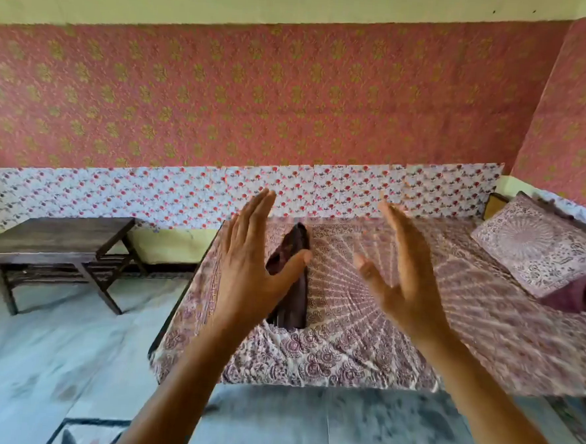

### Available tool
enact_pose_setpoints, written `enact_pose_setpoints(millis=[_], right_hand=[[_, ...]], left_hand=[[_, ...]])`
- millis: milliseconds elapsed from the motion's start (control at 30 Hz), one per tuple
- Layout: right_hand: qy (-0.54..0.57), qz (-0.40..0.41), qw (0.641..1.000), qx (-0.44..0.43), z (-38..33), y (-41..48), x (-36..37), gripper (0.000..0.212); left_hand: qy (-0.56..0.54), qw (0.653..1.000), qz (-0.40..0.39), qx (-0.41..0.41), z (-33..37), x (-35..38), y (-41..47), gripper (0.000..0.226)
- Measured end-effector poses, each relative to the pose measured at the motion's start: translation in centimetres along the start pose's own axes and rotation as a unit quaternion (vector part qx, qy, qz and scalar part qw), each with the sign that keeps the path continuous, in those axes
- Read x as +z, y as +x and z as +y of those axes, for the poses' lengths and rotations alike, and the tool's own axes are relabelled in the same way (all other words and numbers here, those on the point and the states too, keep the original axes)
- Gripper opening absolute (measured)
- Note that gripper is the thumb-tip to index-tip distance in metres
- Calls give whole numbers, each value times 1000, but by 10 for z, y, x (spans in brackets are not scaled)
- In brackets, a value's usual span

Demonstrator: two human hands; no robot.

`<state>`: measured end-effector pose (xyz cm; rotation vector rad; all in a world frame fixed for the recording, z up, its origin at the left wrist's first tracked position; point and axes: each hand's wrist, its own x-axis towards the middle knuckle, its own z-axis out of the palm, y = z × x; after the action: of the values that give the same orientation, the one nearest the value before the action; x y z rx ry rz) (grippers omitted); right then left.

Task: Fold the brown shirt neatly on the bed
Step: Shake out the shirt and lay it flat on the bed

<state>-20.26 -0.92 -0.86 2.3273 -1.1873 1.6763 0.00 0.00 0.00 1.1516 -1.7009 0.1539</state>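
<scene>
I'm in a home bedroom, it seems. A bed (363,346) with a printed sheet, a pillow (537,250) and patterned wallpaper (258,92) surround me.

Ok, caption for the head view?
Left hand and right hand raised open before the bed, brown shirt bunched on it.

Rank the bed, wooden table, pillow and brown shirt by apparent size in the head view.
1. bed
2. wooden table and pillow: near alike, pillow cut by the frame edge; unranked.
3. brown shirt, partly behind the left hand
</scene>
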Motion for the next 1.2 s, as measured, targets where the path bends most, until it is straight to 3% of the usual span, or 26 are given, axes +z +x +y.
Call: enact_pose_setpoints(millis=[133, 533, 1200], right_hand=[[27, -22, 997, 66, 2, -39, 26, 66], [56, -70, 978, 187, 50, -87, 92, 57], [93, -156, 967, 177, 287, 23, 199, 55]], left_hand=[[-46, 994, -43, -87, -12, 9, -40, 78], [-100, 974, -122, -162, -70, 60, -75, 65], [-8, 954, -168, -249, -187, 244, 48, 68]])
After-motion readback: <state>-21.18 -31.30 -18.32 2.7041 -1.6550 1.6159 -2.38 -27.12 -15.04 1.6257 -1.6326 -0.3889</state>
